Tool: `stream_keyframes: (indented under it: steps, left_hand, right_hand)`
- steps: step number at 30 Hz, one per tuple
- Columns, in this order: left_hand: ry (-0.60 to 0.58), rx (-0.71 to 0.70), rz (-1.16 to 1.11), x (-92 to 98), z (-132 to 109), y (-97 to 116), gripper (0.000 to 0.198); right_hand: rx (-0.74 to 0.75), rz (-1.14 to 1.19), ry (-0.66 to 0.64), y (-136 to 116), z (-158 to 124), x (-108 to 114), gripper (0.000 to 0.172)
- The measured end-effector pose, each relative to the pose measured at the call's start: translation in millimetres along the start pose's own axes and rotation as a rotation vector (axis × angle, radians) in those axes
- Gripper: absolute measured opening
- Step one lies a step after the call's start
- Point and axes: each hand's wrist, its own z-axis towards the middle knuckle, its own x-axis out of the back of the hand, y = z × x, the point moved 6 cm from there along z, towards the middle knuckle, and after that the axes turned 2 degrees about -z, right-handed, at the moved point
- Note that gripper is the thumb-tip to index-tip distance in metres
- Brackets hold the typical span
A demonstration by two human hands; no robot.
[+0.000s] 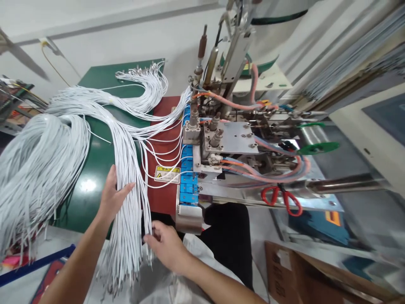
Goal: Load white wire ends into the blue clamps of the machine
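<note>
Left hand: the left hand [116,192] is up against the left side of the near white cable bundle [128,219], thumb spread wide from the fingers and lying over the strands. Some fingers are hidden, so can't tell if it's really gripping.
Right hand: the right hand [167,245] is curled up pretty narrow, thumb and fingers closed on a few cable strands [148,213] at the bundle's right edge, nearer than the left one.
Bundle in hand: drapes off the near side of the green tabletop [99,158], loose ends hanging down over the person's lap.
Other cables: a fat looped cable pile [41,147] over on the left, plus a far cable bundle [139,101] curving right, with metal-looking tips at its far end.
Feed row: several single white cables run right across a reddish-brown board [161,202] to a row of blue clamps [189,188]. A yellow-edged warning label [167,174] sits on the board, just left of the clamps.
Machine: right of the clamps there's a metal plate [236,137] with bolts, orange and grey hoses [240,164] looping around it.
Right side stuff: green-flanged wire spool [314,134], red-handled scissors [294,204] nearer than the spool, cardboard box [281,270] down at the near right.
</note>
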Motion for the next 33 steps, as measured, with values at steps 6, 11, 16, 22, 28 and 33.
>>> stream_keyframes:
  steps: [6, 11, 16, 22, 28, 33]
  left_hand:
    - [0.005, 0.035, -0.182, -16.7, 2.9, 19.7, 0.077]
    - [-0.003, -0.023, -0.123, -16.9, 3.9, 13.7, 0.075]
    - [0.113, -0.306, 0.446, -4.5, -14.8, 26.7, 0.059]
    - [-0.445, -0.992, 0.615, -61.2, -73.8, 73.9, 0.027]
    - [-0.789, -1.017, 0.662, -91.3, -84.6, 87.0, 0.015]
    - [-0.668, -0.822, 0.409, -101.3, -67.9, 109.1, 0.021]
  right_hand:
    - [-0.025, 0.092, -0.023, -15.6, -17.2, 35.4, 0.025]
    - [0.049, -0.091, 0.071, -26.2, -25.8, 71.4, 0.029]
    - [0.196, -0.498, 0.17, -36.5, -33.2, 84.6, 0.022]
    - [0.262, -0.392, 0.253, -44.5, -38.3, 104.1, 0.015]
    - [0.186, -0.189, 0.346, -30.8, -39.4, 120.8, 0.016]
    - [0.172, 0.221, 0.607, -7.3, -44.2, 138.8, 0.024]
